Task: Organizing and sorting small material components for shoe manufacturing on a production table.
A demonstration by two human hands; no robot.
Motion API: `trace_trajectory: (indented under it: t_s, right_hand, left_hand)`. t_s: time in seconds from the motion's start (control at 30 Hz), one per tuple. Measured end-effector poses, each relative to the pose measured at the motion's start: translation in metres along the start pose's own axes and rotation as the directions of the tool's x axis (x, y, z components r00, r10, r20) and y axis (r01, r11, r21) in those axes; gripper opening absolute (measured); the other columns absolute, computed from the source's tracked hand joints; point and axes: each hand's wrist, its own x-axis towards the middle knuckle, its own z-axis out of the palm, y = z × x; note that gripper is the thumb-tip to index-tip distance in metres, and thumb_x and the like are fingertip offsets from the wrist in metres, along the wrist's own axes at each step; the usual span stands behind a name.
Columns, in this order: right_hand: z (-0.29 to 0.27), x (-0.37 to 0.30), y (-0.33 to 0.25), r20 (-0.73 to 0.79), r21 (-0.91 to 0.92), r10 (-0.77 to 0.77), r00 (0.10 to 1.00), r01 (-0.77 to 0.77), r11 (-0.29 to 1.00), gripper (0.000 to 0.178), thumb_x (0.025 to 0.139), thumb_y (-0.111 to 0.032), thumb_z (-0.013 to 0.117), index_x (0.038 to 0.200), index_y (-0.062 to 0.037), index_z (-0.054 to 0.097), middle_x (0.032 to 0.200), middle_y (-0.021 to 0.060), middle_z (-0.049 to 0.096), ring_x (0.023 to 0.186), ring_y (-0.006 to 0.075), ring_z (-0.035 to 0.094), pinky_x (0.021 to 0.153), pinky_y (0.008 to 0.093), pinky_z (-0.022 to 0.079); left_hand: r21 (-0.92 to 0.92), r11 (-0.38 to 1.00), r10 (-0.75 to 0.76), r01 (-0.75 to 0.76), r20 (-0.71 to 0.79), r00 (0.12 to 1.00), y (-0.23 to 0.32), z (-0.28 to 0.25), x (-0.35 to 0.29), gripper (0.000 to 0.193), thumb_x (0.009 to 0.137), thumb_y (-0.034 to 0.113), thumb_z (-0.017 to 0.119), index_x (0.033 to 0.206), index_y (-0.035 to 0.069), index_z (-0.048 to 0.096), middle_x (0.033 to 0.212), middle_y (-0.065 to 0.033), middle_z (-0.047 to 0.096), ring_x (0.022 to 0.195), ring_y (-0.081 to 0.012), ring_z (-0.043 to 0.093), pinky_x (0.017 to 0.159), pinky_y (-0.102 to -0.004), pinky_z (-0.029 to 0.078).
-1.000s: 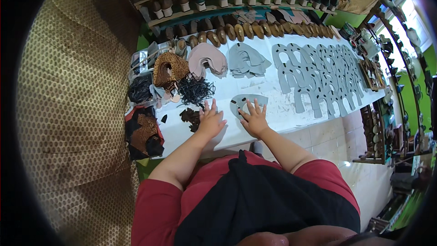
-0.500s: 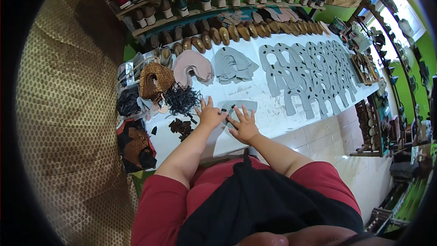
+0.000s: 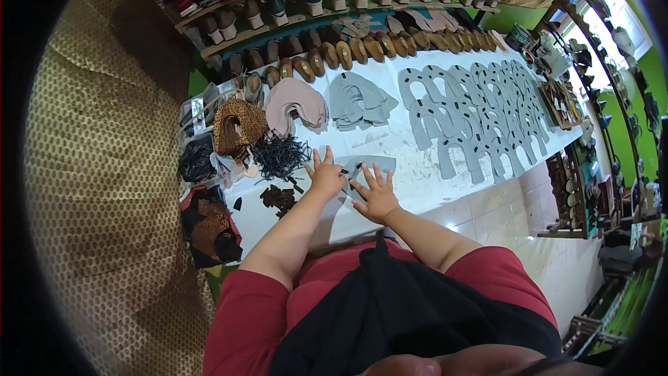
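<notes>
A curved grey shoe-upper piece (image 3: 383, 163) lies on the white-covered table under my two hands. My left hand (image 3: 327, 175) rests at its left side, fingers spread, with the thumb beside a small black strip (image 3: 344, 171). Whether the thumb presses on that strip cannot be made out. Flat over the right part of the grey piece lies my right hand (image 3: 378, 198), fingers apart and holding nothing. Another small black tab (image 3: 358, 166) shows just past its fingertips. A heap of thin black strips (image 3: 280, 157) sits beyond my left hand, and dark brown scraps (image 3: 278, 199) lie left of my wrist.
Stacks of pink (image 3: 295, 106) and grey cut pieces (image 3: 358, 101) lie farther back, next to leopard-print pieces (image 3: 238, 125). Many grey uppers with black tabs (image 3: 463, 108) cover the right side. Shoe lasts (image 3: 344, 54) line the back edge. A bag of scraps (image 3: 209, 226) stands at left.
The view has shifted slightly. Both hands stay over the grey piece with fingers spread; nothing has plainly been picked up or let go.
</notes>
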Motion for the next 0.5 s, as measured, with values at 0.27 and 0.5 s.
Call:
trace_trajectory:
  t_s: [0.27,0.5]
  right_hand:
    - [-0.001,0.003,-0.002,0.038,-0.009,0.003,0.999,-0.002,1.000,0.055,0.093,-0.053,0.051,0.142,-0.0273,0.050,0.162,0.0162,0.015,0.149,0.0422,0.008,0.112,0.0695,0.009]
    - [0.003,0.003,0.000,-0.004,-0.009,-0.006,1.000,0.006,1.000,0.051,0.092,-0.049,0.053,0.135,-0.0233,0.057,0.161,0.0179,0.016,0.149,0.0429,0.010,0.112,0.0695,0.009]
  left_hand:
    - [-0.096,0.992,0.068,-0.076,-0.081,0.994,0.004,0.002,-0.005,0.019,0.077,0.027,0.077,0.083,0.009,0.075,0.160,-0.0125,0.026,0.147,-0.0431,0.014,0.109,-0.0738,0.007]
    - [-0.095,0.978,0.180,-0.186,-0.074,0.981,-0.001,-0.002,-0.014,0.013,0.076,0.023,0.075,0.084,0.013,0.077,0.160,-0.0108,0.026,0.148,-0.0437,0.010,0.111,-0.0709,0.005]
